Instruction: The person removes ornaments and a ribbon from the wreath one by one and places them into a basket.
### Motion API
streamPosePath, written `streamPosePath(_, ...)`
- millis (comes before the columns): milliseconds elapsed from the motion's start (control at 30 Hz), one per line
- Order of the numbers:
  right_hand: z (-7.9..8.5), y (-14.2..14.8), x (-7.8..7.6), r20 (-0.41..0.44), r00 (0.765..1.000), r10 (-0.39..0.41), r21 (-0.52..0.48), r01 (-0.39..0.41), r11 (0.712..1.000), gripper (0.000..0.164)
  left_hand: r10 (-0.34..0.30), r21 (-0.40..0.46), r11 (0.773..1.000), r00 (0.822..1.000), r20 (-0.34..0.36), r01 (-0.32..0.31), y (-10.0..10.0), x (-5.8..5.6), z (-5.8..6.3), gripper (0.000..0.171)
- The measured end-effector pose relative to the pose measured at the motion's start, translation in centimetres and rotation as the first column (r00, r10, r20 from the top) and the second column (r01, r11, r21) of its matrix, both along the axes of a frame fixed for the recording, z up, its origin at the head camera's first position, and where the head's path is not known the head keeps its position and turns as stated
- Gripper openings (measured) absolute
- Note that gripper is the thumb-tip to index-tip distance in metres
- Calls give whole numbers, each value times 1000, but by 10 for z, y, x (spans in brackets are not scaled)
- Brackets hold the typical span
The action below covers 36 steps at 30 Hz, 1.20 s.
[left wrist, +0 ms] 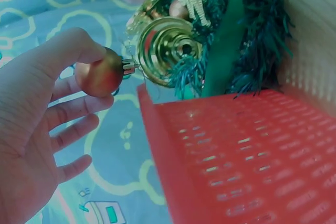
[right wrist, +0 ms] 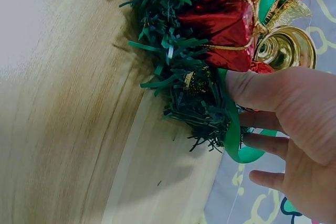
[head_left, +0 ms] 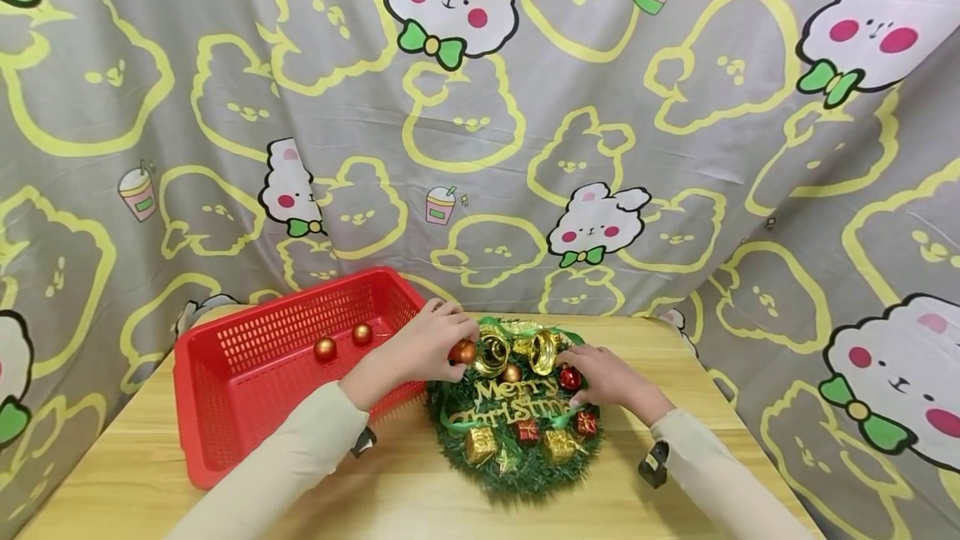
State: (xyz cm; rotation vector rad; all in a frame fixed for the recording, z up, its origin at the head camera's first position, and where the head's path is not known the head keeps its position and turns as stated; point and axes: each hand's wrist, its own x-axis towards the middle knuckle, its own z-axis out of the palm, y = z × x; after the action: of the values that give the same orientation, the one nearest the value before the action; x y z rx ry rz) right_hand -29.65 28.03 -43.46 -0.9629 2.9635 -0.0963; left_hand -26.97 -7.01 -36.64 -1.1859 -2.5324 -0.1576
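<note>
Between thumb and fingers, my left hand point(head_left: 431, 344) pinches a copper-gold Christmas ball point(left wrist: 100, 73), its metal cap turned toward the wreath in the left wrist view. The green tinsel Christmas wreath point(head_left: 517, 477) lies on the table with gold "Merry Christmas" lettering point(head_left: 517, 391). Two gold bells point(head_left: 544, 354) sit at its far side, and a smaller copper ball point(head_left: 512, 373) lies between them. My right hand point(head_left: 611, 377) grips the wreath's right edge beside a red ball point(head_left: 570, 378); its thumb lies on the tinsel and a green ribbon point(right wrist: 231, 124) partly hides its fingers.
A red perforated plastic basket point(head_left: 191, 407) stands left of the wreath, with two gold balls point(head_left: 325, 349) inside. Its right wall is close under my left forearm. Red and gold gift boxes point(head_left: 481, 445) decorate the wreath's near half. A patterned curtain point(head_left: 480, 190) hangs behind the wooden table point(head_left: 405, 490).
</note>
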Motion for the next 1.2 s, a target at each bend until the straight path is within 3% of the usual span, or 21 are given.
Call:
streamPosePath(200, 0, -1, 0, -6, 1000, 1, 16, -1, 1000, 68, 3, 30, 1000, 1000, -6, -3, -7, -1, 6, 30)
streamPosePath(667, 3, -3, 2, -8, 1000, 7, 9, -7, 1000, 68, 51, 74, 996, 996, 75, -57, -26, 1, 30, 26)
streamPosePath(1000, 2, -3, 2, -13, 1000, 7, 15, -7, 1000, 66, 84, 130, 987, 996, 44, -89, -49, 3, 53, 27)
streamPosePath(1200, 2, -3, 2, -19, 1000, 13, 13, -13, 1000, 65, 114, 145, 983, 993, 7, -114, -65, 0, 59, 28)
